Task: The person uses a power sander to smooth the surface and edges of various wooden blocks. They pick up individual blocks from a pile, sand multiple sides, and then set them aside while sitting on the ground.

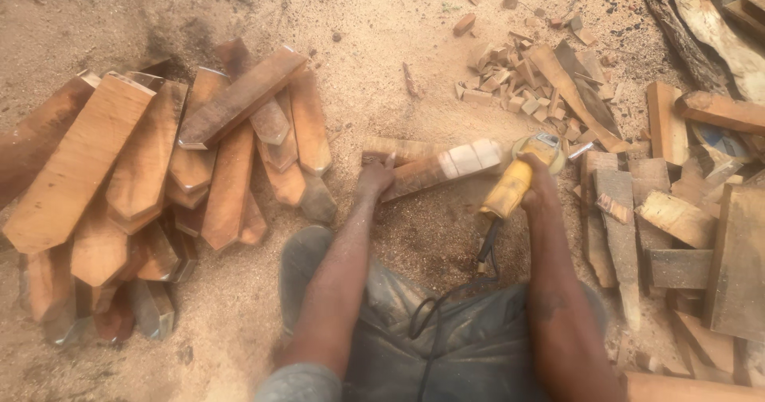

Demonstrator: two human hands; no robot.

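My left hand (pixel 374 176) presses down on the near end of a long wooden piece (pixel 438 168) that lies on the sawdust-covered ground in front of me. My right hand (pixel 539 180) is shut around the yellow body of an angle grinder (pixel 518 177), whose head rests at the far right end of that wooden piece. The grinder's black cable (pixel 483 252) runs back down over my lap. The piece's right part looks pale and blurred under the tool.
A heap of pointed, reddish-brown wooden slats (pixel 159 179) lies to the left. Rough planks and offcuts (pixel 677 219) are stacked on the right. Small wood chips (pixel 518 83) lie scattered behind. Sawdust (pixel 374 43) covers the ground.
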